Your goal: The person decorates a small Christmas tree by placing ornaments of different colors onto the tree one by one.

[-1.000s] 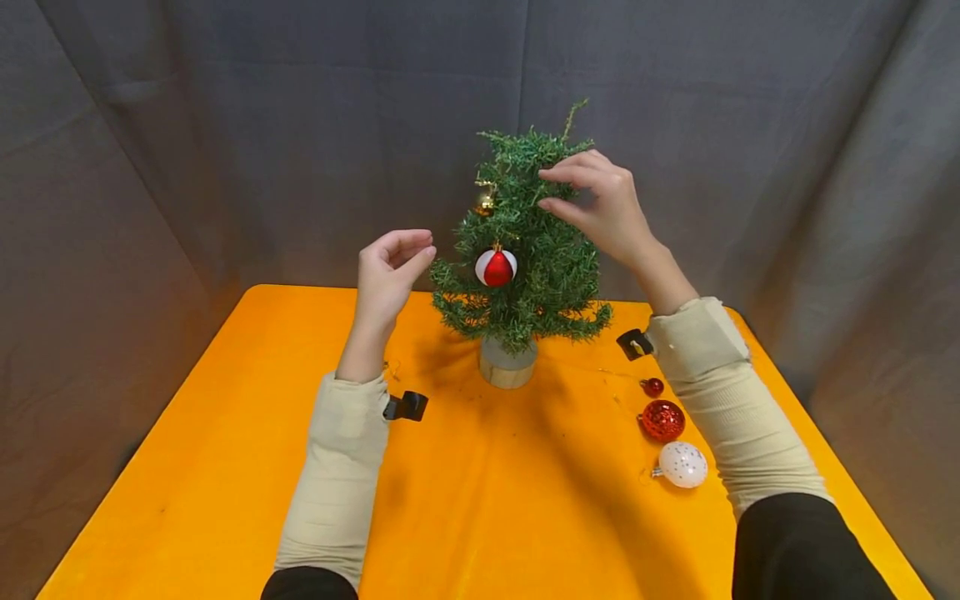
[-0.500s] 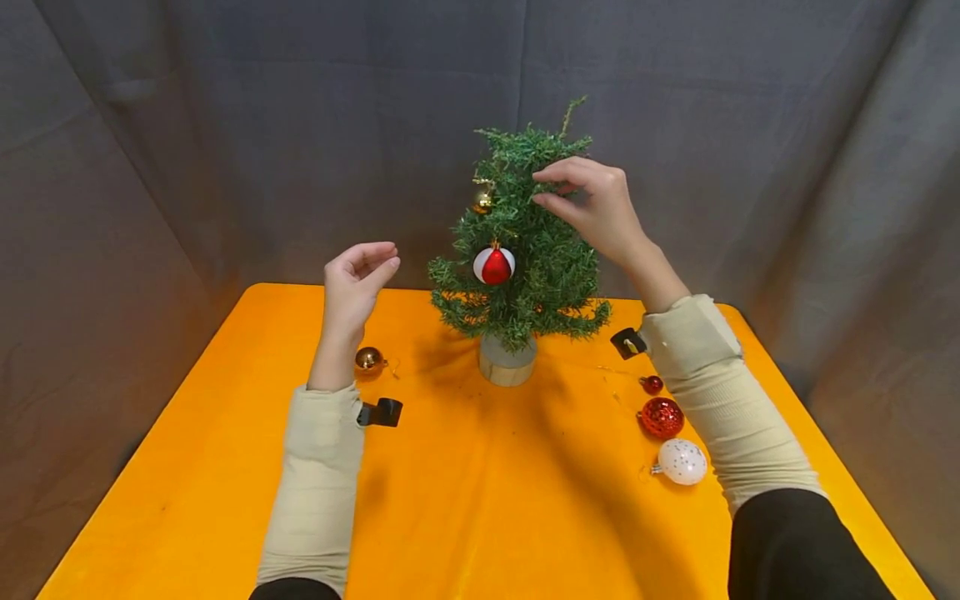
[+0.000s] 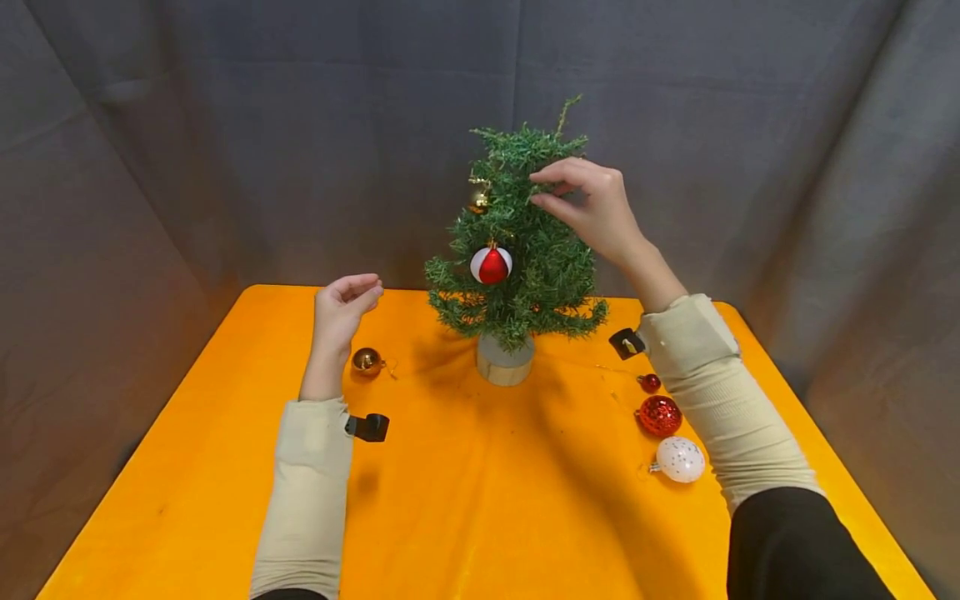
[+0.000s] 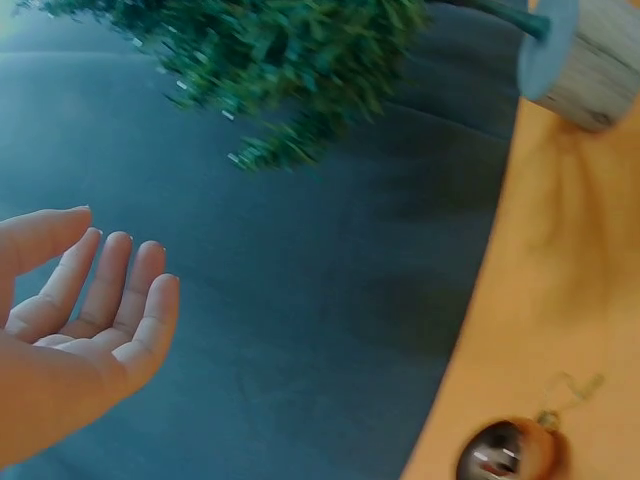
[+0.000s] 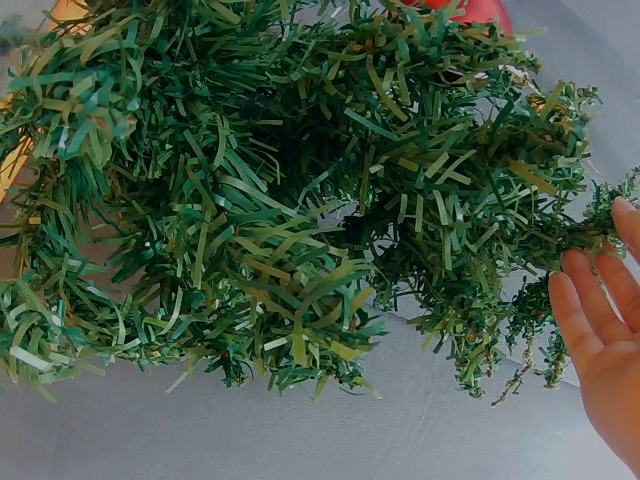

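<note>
While the right hand [image 3: 592, 208] pinches an upper twig of the tree [image 3: 517, 250], likely to steady it, the left hand [image 3: 341, 312] hovers empty, fingers [image 4: 120, 290] relaxed and loosely curled, above a gold ball [image 3: 367, 361] on the table [image 3: 480, 500]. Tree stands upright mid-table at the back, long axis vertical, tip up.

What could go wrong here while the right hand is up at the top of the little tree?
1. The right hand pinches a twig high on the small tree, which stands on a narrow wooden base; a sideways pull might tip it.
2. Shaking the branches could drop the red-and-white ornament or the gold one above it.
3. The left hand hovers open beside the gold bauble on the table; a bump may roll it away.
</note>
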A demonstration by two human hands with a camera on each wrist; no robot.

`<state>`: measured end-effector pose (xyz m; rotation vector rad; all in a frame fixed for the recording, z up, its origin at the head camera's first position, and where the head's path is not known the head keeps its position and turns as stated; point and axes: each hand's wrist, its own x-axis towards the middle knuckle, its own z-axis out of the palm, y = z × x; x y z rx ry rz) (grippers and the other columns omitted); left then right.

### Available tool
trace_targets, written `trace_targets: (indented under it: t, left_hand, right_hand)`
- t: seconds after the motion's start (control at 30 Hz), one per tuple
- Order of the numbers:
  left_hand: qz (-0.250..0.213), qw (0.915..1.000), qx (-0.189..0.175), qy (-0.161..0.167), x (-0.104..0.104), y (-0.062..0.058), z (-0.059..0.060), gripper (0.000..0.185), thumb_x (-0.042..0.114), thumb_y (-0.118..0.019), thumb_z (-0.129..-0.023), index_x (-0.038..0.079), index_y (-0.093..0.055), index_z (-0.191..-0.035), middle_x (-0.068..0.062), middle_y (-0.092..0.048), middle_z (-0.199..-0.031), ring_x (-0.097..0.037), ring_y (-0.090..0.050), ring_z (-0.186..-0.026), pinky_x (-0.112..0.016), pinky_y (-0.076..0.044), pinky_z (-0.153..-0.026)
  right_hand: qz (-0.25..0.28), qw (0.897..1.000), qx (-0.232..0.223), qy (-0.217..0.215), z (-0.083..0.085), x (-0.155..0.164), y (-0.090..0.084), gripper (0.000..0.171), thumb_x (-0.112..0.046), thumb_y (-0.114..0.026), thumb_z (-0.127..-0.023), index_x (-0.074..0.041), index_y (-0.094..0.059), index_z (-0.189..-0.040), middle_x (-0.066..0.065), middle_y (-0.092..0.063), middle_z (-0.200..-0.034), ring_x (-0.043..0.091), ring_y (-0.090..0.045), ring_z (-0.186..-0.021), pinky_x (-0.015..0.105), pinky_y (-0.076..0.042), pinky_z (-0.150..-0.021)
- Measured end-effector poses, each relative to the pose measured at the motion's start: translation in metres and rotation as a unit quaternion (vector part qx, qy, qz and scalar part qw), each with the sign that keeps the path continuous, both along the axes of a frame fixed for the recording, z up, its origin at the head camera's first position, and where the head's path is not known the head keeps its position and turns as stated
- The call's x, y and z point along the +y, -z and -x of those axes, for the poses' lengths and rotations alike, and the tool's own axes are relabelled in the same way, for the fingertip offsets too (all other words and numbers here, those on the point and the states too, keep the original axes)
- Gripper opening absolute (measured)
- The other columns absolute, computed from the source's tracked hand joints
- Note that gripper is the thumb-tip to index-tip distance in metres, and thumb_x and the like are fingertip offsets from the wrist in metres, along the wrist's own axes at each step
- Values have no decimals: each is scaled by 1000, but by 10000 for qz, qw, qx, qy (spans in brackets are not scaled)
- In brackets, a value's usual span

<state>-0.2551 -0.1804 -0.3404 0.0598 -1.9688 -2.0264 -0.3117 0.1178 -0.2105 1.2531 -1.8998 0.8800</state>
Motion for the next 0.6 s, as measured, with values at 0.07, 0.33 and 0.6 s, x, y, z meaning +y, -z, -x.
trace_targets:
  t: [0.07,0.33,0.6]
  left_hand:
    - [-15,9999,-107,-34,-3,8,3,29,5,-58,-86,-10,-56,-112,-15,-58,-103,-11,-58,-82,-20,-46,-78]
    - [-177,9985,-475,-201,-13,36,10,30,5,-59,-86,-10,-56,-112,-5,-59,-91,-9,-59,-79,-22,-47,-78]
    - [-173,9955,-853,-377,-17,52,12,32,8,-59,-86,-8,-55,-114,-12,-58,-100,-6,-57,-77,-26,-45,-83]
  right_hand:
    - [9,10000,17,-8,0,0,1,18,3,-69,-75,6,-66,-92,16,-64,-91,23,-61,-75,30,-50,-69]
    - [68,10000,-53,-29,2,0,3,17,3,-68,-75,6,-67,-91,15,-64,-91,22,-61,-73,31,-50,-68]
    - [29,10000,14,-46,1,1,3,17,3,-68,-75,6,-66,-92,15,-64,-92,22,-62,-73,23,-49,-69]
